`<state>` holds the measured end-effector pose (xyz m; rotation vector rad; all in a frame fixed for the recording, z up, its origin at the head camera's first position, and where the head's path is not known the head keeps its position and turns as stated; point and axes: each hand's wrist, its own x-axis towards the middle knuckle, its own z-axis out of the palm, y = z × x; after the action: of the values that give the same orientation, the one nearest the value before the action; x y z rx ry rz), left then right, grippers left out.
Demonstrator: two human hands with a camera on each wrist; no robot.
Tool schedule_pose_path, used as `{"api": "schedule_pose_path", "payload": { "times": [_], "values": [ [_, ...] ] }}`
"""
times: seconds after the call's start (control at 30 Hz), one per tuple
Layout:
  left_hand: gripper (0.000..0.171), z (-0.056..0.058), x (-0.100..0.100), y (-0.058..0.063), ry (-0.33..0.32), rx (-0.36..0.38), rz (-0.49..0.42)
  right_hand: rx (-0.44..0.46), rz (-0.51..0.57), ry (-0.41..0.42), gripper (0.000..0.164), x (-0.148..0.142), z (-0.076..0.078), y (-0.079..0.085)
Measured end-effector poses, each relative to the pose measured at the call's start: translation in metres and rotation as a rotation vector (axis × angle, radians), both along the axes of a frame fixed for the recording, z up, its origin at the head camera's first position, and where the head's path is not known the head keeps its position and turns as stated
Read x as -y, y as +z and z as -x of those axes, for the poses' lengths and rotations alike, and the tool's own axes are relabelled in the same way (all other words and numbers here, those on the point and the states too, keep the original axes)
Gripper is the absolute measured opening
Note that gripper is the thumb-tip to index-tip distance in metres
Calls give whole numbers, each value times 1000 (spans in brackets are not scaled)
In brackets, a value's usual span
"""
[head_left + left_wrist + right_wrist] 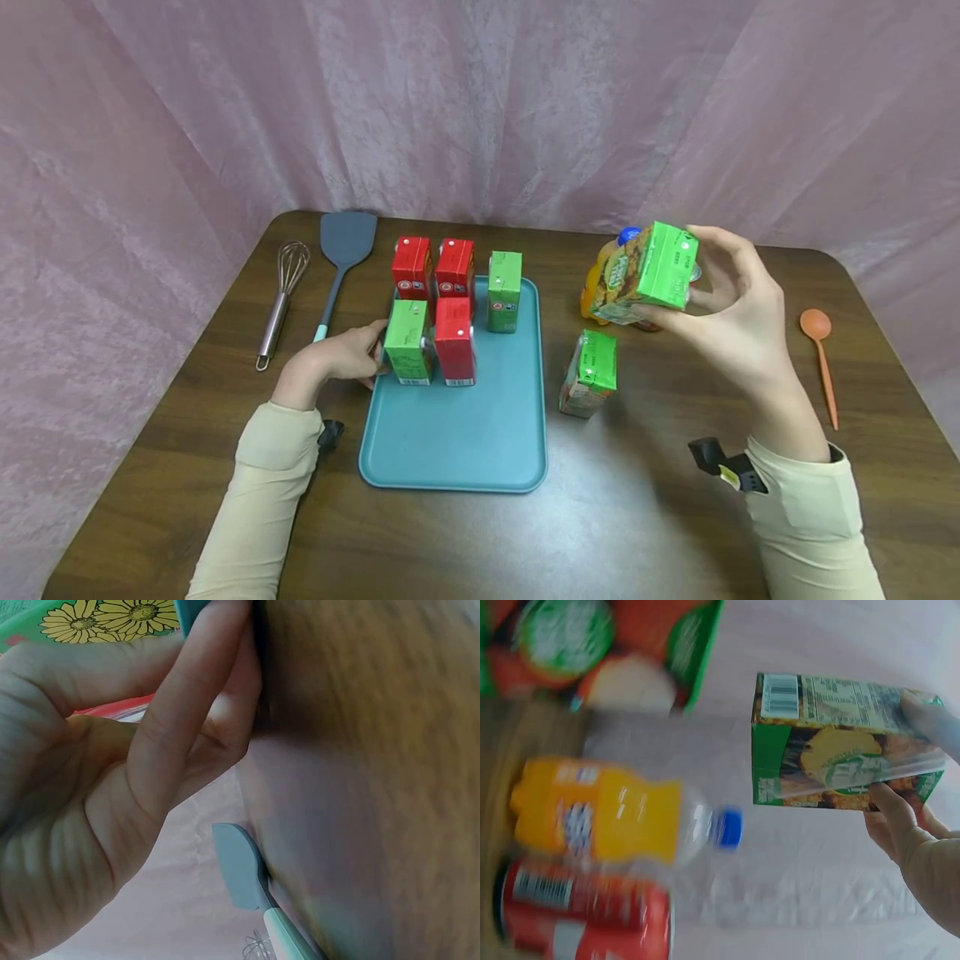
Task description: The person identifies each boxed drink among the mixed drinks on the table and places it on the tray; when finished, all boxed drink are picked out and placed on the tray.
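My right hand (pixel 738 325) holds a juice carton (pixel 666 265) with a green top in the air, tilted, thumb and fingers on opposite sides. Pineapple pictures show on this carton (pixel 840 761) in the right wrist view. My left hand (pixel 347 357) pinches the left rim of a blue-green tray (pixel 457 450); a bit of the tray (pixel 189 615) shows at its fingertips in the left wrist view. Upright on the tray stand three red cartons (pixel 454 337), a light-green carton (pixel 409 337) beside the left hand and another green carton (pixel 505 292) at the back right.
Another green-topped carton (pixel 591 375) stands right of the tray. Behind the held carton are an orange drink bottle (pixel 592 810) with a blue cap and a red can (pixel 592 911). A whisk (pixel 281 300) and grey spatula (pixel 347 242) lie left, an orange spoon (pixel 821 354) right.
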<state>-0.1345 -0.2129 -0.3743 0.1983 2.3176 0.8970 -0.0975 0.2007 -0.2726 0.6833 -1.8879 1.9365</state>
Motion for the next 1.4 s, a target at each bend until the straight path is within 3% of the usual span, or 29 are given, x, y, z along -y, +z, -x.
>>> {"api": "schedule_pose_path", "payload": {
  "times": [0.13,0.27,0.5,0.67,0.87,1.4],
  "values": [
    [75,1,0,2,-1,2,4,-13,90,123,85,24,-4,6],
    [76,2,-1,2,-3,4,-3,17,11,155,85,46,-7,3],
    [75,1,1,0,1,3,0,87,-286,74,84,76,-10,-11],
    [76,0,3,-4,5,9,-14,172,-411,33,83,92,-13,-26],
    [76,0,2,-6,3,4,-11,273,-491,8,81,106,-13,-43],
    [76,1,0,-1,-6,-5,-3,448,-543,0,77,125,-8,-71]
  ]
}}
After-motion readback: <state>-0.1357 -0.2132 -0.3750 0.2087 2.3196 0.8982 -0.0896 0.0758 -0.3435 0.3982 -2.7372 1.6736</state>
